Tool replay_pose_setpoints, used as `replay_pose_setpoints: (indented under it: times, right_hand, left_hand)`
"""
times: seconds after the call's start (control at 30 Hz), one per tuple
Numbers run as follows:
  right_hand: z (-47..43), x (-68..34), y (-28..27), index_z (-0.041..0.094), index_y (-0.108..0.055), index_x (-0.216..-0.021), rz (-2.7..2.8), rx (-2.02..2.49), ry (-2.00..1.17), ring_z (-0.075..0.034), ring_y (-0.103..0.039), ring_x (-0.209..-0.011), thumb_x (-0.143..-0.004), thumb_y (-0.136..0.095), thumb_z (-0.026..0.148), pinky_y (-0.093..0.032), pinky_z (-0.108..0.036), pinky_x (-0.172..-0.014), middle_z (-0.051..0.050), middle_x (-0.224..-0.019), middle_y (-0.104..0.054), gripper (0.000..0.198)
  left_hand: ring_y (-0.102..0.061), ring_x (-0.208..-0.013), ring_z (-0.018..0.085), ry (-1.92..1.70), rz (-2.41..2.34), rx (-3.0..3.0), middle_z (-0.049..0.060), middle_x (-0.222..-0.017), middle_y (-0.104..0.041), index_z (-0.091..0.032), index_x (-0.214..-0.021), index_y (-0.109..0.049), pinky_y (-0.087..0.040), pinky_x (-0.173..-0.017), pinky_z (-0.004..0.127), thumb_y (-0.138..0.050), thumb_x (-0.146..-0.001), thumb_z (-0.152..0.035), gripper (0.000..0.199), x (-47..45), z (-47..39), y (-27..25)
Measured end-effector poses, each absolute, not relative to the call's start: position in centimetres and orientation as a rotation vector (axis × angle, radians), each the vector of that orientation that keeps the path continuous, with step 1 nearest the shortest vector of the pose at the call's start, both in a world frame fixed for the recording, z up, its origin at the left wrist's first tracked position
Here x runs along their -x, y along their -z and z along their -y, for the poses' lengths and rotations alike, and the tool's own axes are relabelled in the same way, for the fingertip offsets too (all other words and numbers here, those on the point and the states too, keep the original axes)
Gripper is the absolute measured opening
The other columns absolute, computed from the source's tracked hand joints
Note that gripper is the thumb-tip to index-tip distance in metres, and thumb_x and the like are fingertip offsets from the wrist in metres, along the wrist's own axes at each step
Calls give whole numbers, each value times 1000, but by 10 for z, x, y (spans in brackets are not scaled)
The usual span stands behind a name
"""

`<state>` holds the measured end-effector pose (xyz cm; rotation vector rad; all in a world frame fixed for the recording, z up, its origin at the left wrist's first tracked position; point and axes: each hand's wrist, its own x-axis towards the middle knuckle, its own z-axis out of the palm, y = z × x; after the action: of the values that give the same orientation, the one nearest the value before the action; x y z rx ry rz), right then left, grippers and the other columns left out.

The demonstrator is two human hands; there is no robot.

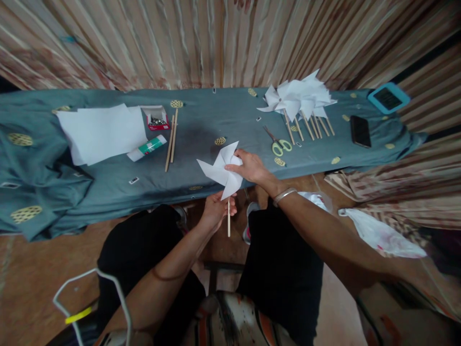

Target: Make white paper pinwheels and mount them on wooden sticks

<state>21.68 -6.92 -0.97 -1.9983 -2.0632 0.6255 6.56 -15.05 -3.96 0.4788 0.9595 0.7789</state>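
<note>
A white paper pinwheel [226,166] on a thin wooden stick [228,221] is held over the near edge of the cloth-covered table. My left hand [215,211] is closed around the stick just beneath the paper, partly hidden by a blade. With thumb and fingers, my right hand [248,166] pinches the pinwheel near its centre and right blade. Right of my hands, scissors [281,144] with pale green handles lie on the cloth. Beyond them rests a pile of finished-looking white pinwheels [302,96], their sticks pointing towards me.
At the left lie white paper sheets [104,132], a green and white tube [147,147], a small red box [157,118] of metal pieces and loose wooden sticks [171,142]. A phone [360,131] and a blue-framed digital device [389,98] sit at the right. Curtains [180,43] hang behind.
</note>
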Motion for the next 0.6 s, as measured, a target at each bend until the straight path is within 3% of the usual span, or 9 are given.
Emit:
replay_pose_setpoints:
  times: [0.3,0.6]
  right_hand:
    - [69,-214,5,16,-61,-123,2077,2049,-648,-28,-68,-104,-89,-65,41,-48,-35,-86,-12,-116,-72,42]
    - [61,-219,2,15,-66,-113,2093,2063,-698,-24,-69,-96,-87,-68,42,-48,-30,-79,-12,-107,-75,37]
  left_hand:
    - [-51,-37,7,-769,-1000,-481,-5,-49,-57,-11,-76,-65,-41,-41,19,-76,-67,-23,19,-69,151,38]
    - [-57,-40,9,-781,-1011,-485,-4,-53,-60,-11,-78,-66,-43,-41,18,-74,-66,-21,18,-67,152,39]
